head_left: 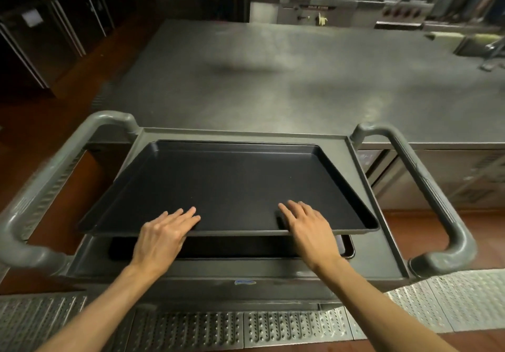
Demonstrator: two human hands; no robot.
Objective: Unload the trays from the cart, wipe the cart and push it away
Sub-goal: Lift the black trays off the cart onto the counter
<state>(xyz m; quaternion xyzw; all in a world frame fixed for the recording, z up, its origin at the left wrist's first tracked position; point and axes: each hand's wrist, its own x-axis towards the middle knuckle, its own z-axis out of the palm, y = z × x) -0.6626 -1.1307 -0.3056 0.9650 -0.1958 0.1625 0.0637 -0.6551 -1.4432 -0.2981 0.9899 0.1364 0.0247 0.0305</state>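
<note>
A grey cart (363,176) with two looped handles stands right in front of me. A large black tray (226,184) is held above its top shelf, its near edge lifted. My left hand (161,236) grips that near edge left of centre, fingers lying on the tray's inside. My right hand (308,228) grips the same edge right of centre. A second black tray (345,250) lies flat on the cart under the lifted one, mostly hidden.
A wide steel worktable (287,83) stretches beyond the cart. Fridge units (41,42) line the left wall, and cooking equipment (355,9) stands at the back. Perforated metal floor grating (246,329) runs below the cart. The cart handles (426,187) flank both sides.
</note>
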